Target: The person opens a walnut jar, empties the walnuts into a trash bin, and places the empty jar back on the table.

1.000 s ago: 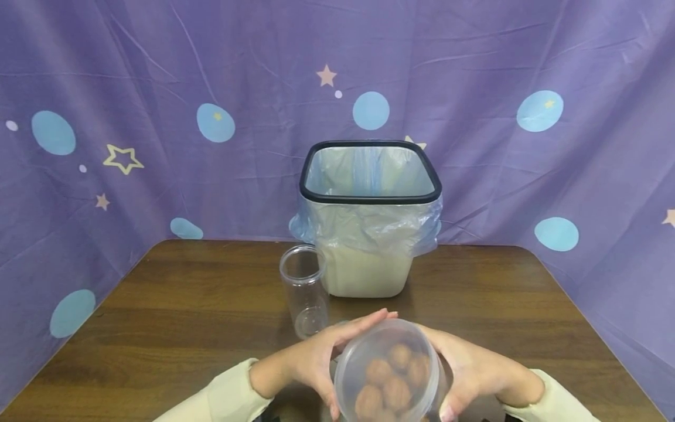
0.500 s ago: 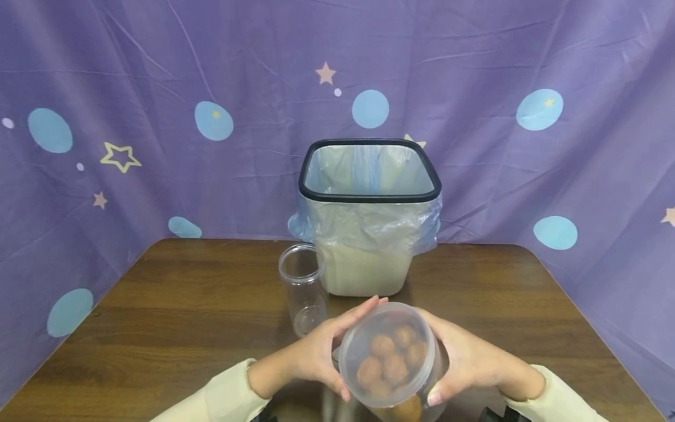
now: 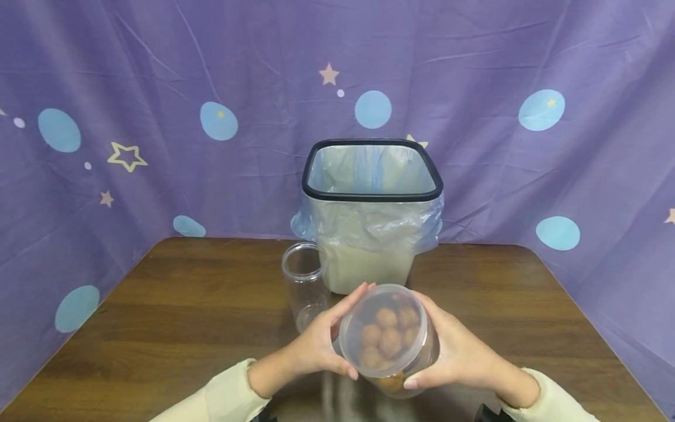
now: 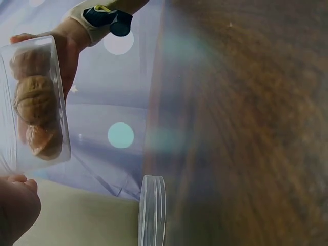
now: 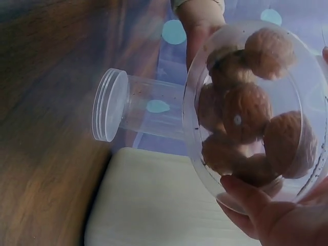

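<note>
Both my hands grip a clear plastic jar of walnuts [image 3: 408, 351] from its two sides. My left hand [image 3: 324, 340] curls around the left side, and my right hand [image 3: 453, 346] holds the right side with its thumb near the front. The translucent lid [image 3: 382, 331] sits on the jar, tilted toward me. Several brown walnuts [image 5: 247, 113] show through the plastic in the right wrist view. In the left wrist view, walnuts [image 4: 36, 100] lie stacked inside. Behind my left hand stands an empty clear jar [image 3: 304, 287], its lower part overlapped by that hand.
A cream trash bin [image 3: 369, 264] with a black rim and a bluish plastic liner [image 3: 311, 220] stands at the table's back. The empty jar is just left of it. A purple curtain [image 3: 263, 176] hangs behind the brown wooden table [image 3: 184, 316].
Both hands have carried the walnut jar up and away from me in the head view, toward the bin. More of its side now shows. The empty jar and bin stay in place.
</note>
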Demonstrator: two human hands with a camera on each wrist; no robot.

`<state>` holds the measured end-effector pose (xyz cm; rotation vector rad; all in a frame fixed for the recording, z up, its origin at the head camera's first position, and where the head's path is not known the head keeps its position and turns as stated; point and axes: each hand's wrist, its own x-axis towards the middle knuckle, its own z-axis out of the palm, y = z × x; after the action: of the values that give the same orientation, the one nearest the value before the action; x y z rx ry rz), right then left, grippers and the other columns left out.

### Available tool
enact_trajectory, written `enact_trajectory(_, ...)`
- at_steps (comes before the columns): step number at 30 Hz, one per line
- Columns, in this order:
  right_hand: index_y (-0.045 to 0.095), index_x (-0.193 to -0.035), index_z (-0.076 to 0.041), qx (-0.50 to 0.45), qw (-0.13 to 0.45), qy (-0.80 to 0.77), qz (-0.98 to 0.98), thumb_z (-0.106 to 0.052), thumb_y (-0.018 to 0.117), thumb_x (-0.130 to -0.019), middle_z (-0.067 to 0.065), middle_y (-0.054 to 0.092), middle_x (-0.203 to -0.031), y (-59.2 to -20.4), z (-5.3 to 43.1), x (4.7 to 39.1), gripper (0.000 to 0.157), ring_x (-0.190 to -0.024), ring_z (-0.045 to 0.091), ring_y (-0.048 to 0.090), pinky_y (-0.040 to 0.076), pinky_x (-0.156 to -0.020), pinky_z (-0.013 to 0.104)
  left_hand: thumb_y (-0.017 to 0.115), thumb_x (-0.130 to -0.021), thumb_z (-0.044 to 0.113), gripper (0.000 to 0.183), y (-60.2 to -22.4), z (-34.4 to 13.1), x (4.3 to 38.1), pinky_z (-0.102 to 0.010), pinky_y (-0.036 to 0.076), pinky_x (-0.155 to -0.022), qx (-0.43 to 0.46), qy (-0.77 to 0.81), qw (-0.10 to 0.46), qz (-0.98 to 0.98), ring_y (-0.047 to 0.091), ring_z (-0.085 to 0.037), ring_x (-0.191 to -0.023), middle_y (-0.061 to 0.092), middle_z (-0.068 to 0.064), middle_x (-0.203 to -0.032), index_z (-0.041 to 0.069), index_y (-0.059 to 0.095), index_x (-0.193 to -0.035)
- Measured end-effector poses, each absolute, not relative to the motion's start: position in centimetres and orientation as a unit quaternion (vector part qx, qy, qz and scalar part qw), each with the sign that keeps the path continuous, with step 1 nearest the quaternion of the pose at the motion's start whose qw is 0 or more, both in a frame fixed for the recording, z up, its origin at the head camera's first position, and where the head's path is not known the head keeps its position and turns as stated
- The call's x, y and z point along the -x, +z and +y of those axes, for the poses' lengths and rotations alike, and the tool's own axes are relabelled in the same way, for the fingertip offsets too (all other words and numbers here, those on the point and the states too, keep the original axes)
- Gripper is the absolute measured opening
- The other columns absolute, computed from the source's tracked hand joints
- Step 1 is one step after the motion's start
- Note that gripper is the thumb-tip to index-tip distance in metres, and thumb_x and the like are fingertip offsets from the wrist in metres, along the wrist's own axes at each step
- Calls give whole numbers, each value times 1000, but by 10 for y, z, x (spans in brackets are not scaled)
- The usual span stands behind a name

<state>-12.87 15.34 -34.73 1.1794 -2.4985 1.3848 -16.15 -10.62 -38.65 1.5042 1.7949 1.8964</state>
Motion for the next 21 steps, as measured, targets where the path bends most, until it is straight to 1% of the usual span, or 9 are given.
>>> enact_trajectory(2,28,-145,-14,-383,41,445,-808,-35,89,-57,4,49,-134,-348,152,129,109,-114,18,51,45,-93,31,78,-72,42,115,-387,-106,161,-28,21,-113,-494,635,64,590,21,-21,-141,12,-23,-154,-6,6,-148)
enact_trajectory(4,29,-145,-14,-377,54,444,-811,-36,90,-57,3,49,-134,-348,151,127,109,-114,18,52,45,-93,31,83,-70,28,114,-386,-106,160,-28,20,-113,-487,641,64,589,21,-21,-141,13,-23,-154,-4,8,-149)
enact_trajectory(5,29,-144,-14,-371,62,442,-815,-37,90,-56,3,49,-134,-348,150,126,110,-114,17,51,45,-93,31,83,-70,27,114,-386,-106,160,-27,20,-113,-483,644,62,590,21,-20,-141,13,-23,-154,-3,8,-149)
enact_trajectory(9,27,-145,-16,-346,92,430,-829,-40,90,-56,2,46,-136,-346,145,121,112,-115,18,50,45,-94,33,84,-69,30,114,-386,-103,157,-25,19,-113,-462,653,44,599,20,-18,-141,14,-22,-154,-1,9,-149)
enact_trajectory(11,26,-146,-15,-336,115,415,-837,-43,89,-55,3,45,-137,-346,143,119,114,-115,19,50,46,-93,37,79,-71,41,114,-386,-101,156,-24,20,-113,-453,656,33,602,21,-16,-141,15,-23,-154,-1,8,-149)
enact_trajectory(15,25,-147,-15,-316,149,396,-849,-46,89,-55,4,44,-138,-348,141,115,115,-116,22,49,48,-89,46,80,-70,41,114,-388,-98,152,-23,22,-112,-439,657,17,612,25,-15,-140,18,-25,-152,-1,10,-149)
enact_trajectory(18,26,-147,-16,-300,160,389,-856,-47,89,-54,4,44,-137,-348,140,112,116,-116,22,48,48,-88,48,80,-69,44,115,-387,-96,149,-22,22,-112,-422,657,8,625,26,-14,-139,21,-23,-152,0,11,-150)
enact_trajectory(21,25,-147,-14,-292,169,384,-859,-48,88,-54,7,43,-137,-347,139,109,118,-117,22,47,47,-87,50,82,-67,43,116,-385,-94,144,-22,22,-112,-395,663,6,636,25,-17,-140,23,-20,-153,-1,12,-149)
